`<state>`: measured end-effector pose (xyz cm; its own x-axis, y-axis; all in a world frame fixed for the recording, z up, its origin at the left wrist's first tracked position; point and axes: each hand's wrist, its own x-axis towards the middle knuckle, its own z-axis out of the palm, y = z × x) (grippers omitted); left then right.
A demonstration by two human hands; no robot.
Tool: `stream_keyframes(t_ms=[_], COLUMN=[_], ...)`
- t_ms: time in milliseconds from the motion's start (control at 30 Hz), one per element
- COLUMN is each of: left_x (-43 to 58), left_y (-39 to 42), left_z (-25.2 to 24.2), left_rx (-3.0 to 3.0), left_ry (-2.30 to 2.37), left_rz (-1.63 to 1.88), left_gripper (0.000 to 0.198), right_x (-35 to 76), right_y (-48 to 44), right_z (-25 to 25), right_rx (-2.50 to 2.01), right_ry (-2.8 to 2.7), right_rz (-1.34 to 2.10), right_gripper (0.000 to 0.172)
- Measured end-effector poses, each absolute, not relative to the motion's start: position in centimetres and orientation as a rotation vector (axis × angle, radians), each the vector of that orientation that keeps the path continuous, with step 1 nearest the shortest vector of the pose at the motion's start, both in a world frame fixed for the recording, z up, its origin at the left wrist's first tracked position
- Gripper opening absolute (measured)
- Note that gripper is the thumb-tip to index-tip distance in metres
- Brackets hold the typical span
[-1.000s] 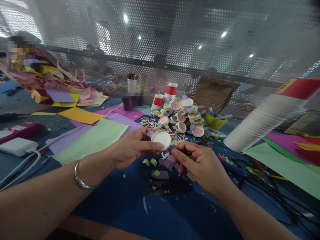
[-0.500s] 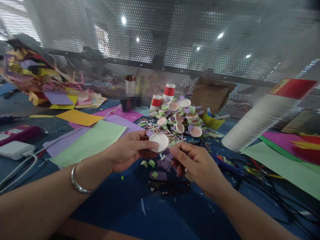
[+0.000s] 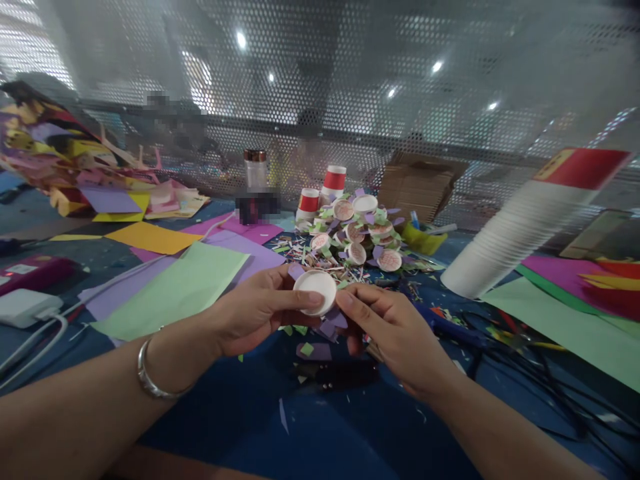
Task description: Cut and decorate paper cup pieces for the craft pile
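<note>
My left hand (image 3: 255, 310) grips a small white round cup bottom (image 3: 315, 291) between thumb and fingers, held above the blue table. My right hand (image 3: 393, 330) is closed in a pinch at the cup's right edge, pressing a small purple paper piece (image 3: 334, 320) against it. Behind them lies a pile of similar decorated white cup discs (image 3: 357, 233) amid paper scraps. Loose purple and green paper bits (image 3: 313, 348) lie under my hands.
Green paper sheet (image 3: 175, 287) and purple and orange sheets lie left. A tilted stack of white paper cups (image 3: 520, 230) is at right with coloured sheets and cables. Two red-banded cups (image 3: 323, 190), a jar (image 3: 255, 170) and cardboard stand at back before a perforated screen. White charger (image 3: 20, 307) far left.
My right hand has moved up and closer to the cup, its fingers now touching the cup's right edge. The left hand keeps holding the cup nearly still.
</note>
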<state>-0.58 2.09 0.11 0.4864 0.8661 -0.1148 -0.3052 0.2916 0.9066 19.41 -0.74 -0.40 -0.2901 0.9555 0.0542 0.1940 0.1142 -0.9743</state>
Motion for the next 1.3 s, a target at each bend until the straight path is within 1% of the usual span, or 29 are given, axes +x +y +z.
stream_keyframes(t_ms=[100,333,467,533,633,667,733,800,900,967,1100,1300], left_x=[-0.8,-0.9,-0.8,-0.7,-0.4,-0.3,-0.3,-0.3,-0.5,-0.6,-0.7,-0.6], left_y=[2.3,2.4,2.3,2.0,1.2,0.9,0.6,0.5,0.8,1.0,1.1,0.9], left_z=[0.1,-0.1,-0.2,0.0,0.3,0.4,0.5,0.4,0.0,-0.2,-0.3,0.0], left_rx=[0.924,0.954,0.978,1.001,1.037,1.049,1.076,1.125,1.267,1.339,1.327,1.294], left_ry=[0.655,0.629,0.651,0.669,0.71,0.711,0.69,0.677,0.702,0.728,0.776,0.774], left_rz=[0.856,0.854,0.875,0.905,0.988,1.011,1.025,1.007,0.971,0.95,0.935,0.93], left_gripper=[0.02,0.026,0.028,0.041,0.068,0.073,0.078,0.074,0.057,0.049,0.05,0.045], right_x=[19.5,19.6,19.4,19.3,19.1,19.1,19.0,19.0,19.0,18.9,18.9,18.9], right_y=[-0.9,-1.2,-1.3,-1.4,-1.4,-1.3,-1.2,-1.1,-1.1,-1.1,-1.3,-1.3], right_z=[-0.3,0.1,0.3,0.3,0.3,0.3,0.3,0.3,0.3,0.2,0.2,0.2], right_rx=[-1.128,-1.068,-1.067,-1.074,-1.078,-1.074,-1.06,-1.05,-1.06,-1.072,-1.064,-1.03], right_ry=[-1.626,-1.653,-1.659,-1.67,-1.687,-1.689,-1.69,-1.7,-1.689,-1.67,-1.652,-1.617], right_rz=[1.236,1.183,1.155,1.149,1.149,1.152,1.157,1.149,1.159,1.181,1.225,1.286], right_gripper=[0.038,0.022,0.019,0.019,0.021,0.022,0.022,0.022,0.026,0.027,0.026,0.028])
